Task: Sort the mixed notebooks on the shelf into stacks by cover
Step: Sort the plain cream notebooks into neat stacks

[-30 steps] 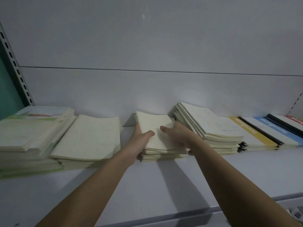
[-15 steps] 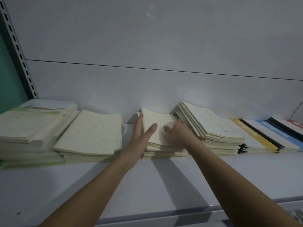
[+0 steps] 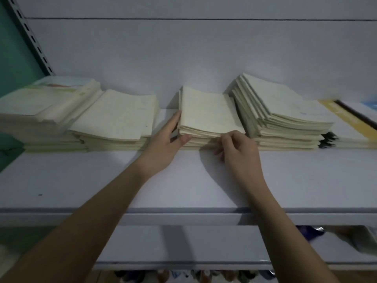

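Observation:
A small stack of cream notebooks [image 3: 206,113] lies in the middle of the white shelf [image 3: 102,176]. My left hand [image 3: 165,141] rests against the stack's left side, fingers along its edge and thumb at the front corner. My right hand [image 3: 236,148] pinches at the stack's front edge near its right corner, fingers curled. To the left lies a wider cream stack [image 3: 116,117], and beyond it a tall stack with green-and-white covers [image 3: 40,103]. On the right a fanned cream stack [image 3: 281,111] leans over a lower pile.
Notebooks with yellow and dark-edged covers [image 3: 346,121] lie at the far right. A slotted upright [image 3: 32,37] and a green wall bound the left. The shelf's front lip [image 3: 183,213] runs below my arms, with a lower shelf holding items underneath.
Both hands have slid off the top of the middle stack back to its front and left edges. The view has tilted down, showing the shelf lip and the lower shelf.

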